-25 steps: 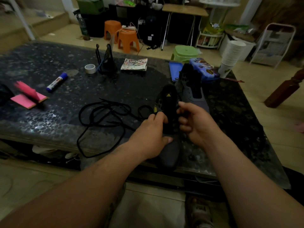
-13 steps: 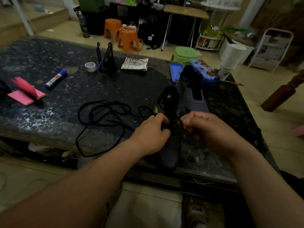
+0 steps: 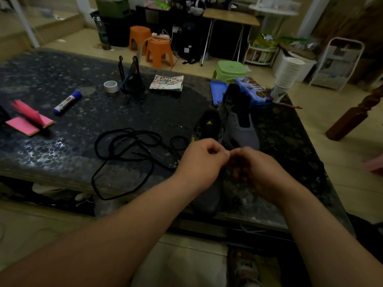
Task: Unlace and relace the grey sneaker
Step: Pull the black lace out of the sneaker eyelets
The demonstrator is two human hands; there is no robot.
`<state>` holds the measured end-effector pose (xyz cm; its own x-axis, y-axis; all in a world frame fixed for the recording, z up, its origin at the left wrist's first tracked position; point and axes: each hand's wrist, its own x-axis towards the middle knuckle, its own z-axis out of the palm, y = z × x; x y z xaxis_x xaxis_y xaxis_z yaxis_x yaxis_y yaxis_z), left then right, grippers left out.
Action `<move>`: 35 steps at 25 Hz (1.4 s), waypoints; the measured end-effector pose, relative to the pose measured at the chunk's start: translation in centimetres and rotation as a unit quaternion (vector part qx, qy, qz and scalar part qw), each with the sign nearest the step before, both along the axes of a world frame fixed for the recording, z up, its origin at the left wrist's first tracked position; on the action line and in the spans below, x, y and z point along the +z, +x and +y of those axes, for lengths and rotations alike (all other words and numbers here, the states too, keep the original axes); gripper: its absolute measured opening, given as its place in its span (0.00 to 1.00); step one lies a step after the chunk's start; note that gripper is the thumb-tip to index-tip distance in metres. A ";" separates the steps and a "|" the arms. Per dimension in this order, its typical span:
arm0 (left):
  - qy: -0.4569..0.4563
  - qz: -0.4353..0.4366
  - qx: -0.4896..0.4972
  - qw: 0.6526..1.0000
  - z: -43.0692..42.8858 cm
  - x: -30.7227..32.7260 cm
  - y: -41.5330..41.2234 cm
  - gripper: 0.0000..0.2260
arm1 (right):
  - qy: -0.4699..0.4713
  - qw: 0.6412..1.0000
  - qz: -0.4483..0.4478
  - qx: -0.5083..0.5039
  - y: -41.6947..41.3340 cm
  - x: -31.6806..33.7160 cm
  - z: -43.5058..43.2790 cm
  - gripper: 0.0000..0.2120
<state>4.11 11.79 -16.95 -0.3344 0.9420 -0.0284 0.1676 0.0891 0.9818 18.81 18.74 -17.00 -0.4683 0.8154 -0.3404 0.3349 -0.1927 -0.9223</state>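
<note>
My two hands meet right over the sneaker (image 3: 208,129), knuckles up and fingertips almost touching above its lacing. The left hand (image 3: 202,160) is curled, thumb pinched against forefinger. The right hand (image 3: 255,168) is curled too, but blurred. Whether either one has a lace end in it, I cannot tell from here.

The sneaker stands on the dark table (image 3: 62,158), toe toward me at the near edge. Its tongue with a yellow logo rises just beyond my knuckles, and the middle of the shoe is hidden under the hands.

Touching the sneaker's right side is a second grey sneaker (image 3: 242,131), its eyelets bare. Left of the sneaker lies a loose black lace (image 3: 128,146) in a tangle, with one loop hanging over the table edge.

Beyond the sneaker to the right, a blue tin case (image 3: 252,90) lies half hidden behind the second shoe — contents not visible. A stack of paper cups (image 3: 288,77) stands past that.

Beyond the sneaker to the left stands a black mesh holder (image 3: 134,79) with one blue stick leaning in it, a tape roll (image 3: 110,86) beside it. Farther left lie a glue stick (image 3: 67,102) and pink sticky notes (image 3: 29,121).
</note>
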 end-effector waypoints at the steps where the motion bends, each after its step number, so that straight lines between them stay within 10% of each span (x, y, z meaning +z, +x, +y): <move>1: 0.033 0.056 -0.047 0.997 -0.6 0.0 0.5 0.04 | -0.045 0.999 0.009 -0.025 0.0 0.1 0.4 0.19; 5: -0.003 0.252 -0.256 0.933 -2.0 -1.0 1.7 0.03 | -0.074 0.996 0.048 -0.017 -0.8 0.4 0.5 0.12; 10: -0.142 -0.195 -0.032 0.970 0.6 -1.0 0.4 0.12 | 0.028 0.998 0.022 0.047 1.0 1.1 0.3 0.12; 14: -0.088 -0.209 -0.014 0.974 0.6 -1.2 0.4 0.10 | 0.016 0.976 -0.055 0.209 2.0 1.9 -0.9 0.11; 20: 0.027 0.184 -0.012 0.982 0.0 -1.8 0.4 0.11 | -0.013 0.995 -0.093 0.022 0.4 1.3 -0.6 0.19; 27: 0.066 0.464 -0.353 0.810 -2.7 -1.5 1.9 0.10 | -0.033 0.999 0.014 0.012 -0.1 0.7 0.0 0.11; 30: 0.084 0.433 -0.240 0.865 -2.1 -1.5 1.2 0.11 | 0.050 0.994 -0.046 -0.085 1.2 0.2 0.9 0.10; 33: 0.024 0.366 -0.005 0.930 0.1 -2.3 -2.2 0.09 | 0.284 0.899 -0.292 -0.157 1.8 -0.5 1.3 0.17; 35: -0.065 0.286 0.055 0.954 1.1 -3.1 -4.4 0.13 | 0.300 0.906 -0.269 -0.127 0.6 -0.2 0.7 0.15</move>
<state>-0.33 12.91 -20.03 -0.4271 0.9012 0.0734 0.6551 0.2525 0.7121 19.41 19.44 -17.25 -0.1377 0.9875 0.0760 0.7827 0.1556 -0.6026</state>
